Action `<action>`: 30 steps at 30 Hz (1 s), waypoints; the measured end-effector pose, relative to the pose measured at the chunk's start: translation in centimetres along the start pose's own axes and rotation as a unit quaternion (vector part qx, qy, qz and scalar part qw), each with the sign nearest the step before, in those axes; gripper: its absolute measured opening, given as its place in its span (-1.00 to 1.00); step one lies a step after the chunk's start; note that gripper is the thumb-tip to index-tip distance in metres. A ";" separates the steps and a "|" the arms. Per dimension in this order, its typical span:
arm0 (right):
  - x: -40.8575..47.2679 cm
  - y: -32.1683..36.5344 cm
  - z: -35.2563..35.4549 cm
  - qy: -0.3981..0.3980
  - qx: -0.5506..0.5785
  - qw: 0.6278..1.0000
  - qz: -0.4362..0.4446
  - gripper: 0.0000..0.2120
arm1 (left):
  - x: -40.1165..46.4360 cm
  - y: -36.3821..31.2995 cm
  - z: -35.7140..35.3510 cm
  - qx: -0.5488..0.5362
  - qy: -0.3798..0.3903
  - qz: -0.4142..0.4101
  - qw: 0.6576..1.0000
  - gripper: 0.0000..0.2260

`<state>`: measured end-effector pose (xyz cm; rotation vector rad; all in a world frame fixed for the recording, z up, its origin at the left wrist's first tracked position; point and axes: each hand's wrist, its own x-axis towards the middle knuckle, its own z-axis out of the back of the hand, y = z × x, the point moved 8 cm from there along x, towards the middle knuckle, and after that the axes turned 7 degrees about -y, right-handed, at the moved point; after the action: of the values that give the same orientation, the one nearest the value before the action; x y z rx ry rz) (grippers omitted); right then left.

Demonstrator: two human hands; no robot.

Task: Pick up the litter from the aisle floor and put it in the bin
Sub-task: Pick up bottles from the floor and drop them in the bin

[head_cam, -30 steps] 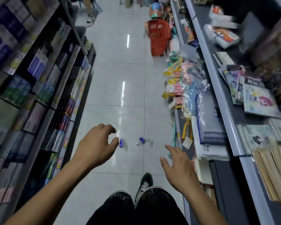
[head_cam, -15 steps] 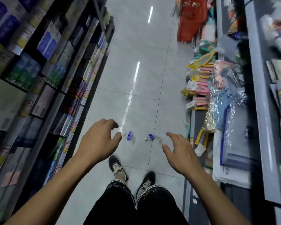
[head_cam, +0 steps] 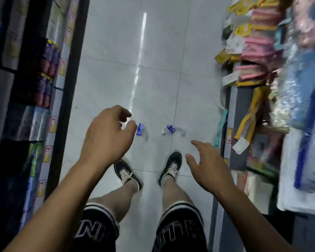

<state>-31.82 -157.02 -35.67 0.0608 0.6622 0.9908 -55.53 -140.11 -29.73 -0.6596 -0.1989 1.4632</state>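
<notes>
Since a second ago both hands have come lower. The loosely curled, empty left hand (head_cam: 107, 135) hangs beside the small blue crumpled wrapper (head_cam: 139, 129), whose long axis runs up the aisle. The spread, empty right hand (head_cam: 208, 167) hovers near the second blue-and-white wrapper (head_cam: 170, 128) on the pale tiled floor (head_cam: 156, 84).

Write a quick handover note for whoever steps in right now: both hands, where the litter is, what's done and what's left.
Left hand: empty, fingers loosely curled, above the floor beside the blue wrapper.
Right hand: open, empty.
Litter: blue wrapper and a second blue-and-white wrapper with small clear scraps, all on the tile floor ahead of the shoes.
Done: nothing picked up.
Left: gather every piece and bin it; no bin in view.
</notes>
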 end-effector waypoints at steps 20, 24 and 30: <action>32.5 -16.7 -40.9 -0.036 -0.141 0.981 0.126 -0.17 | 13.1 30.3 -51.7 0.084 0.058 0.071 0.992 -0.37; 35.1 -17.5 -44.4 -0.033 -0.214 0.965 0.147 -0.13 | 15.0 32.7 -56.2 0.122 0.103 0.081 0.984 -0.23; 37.0 -17.4 -46.0 -0.067 -0.298 0.941 0.149 -0.30 | 15.4 33.1 -57.2 0.149 0.059 0.032 0.987 -0.53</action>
<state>-29.91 -148.77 -96.65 -0.3106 0.2076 1.4337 -52.61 -143.06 -97.40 -0.5081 0.1328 1.4722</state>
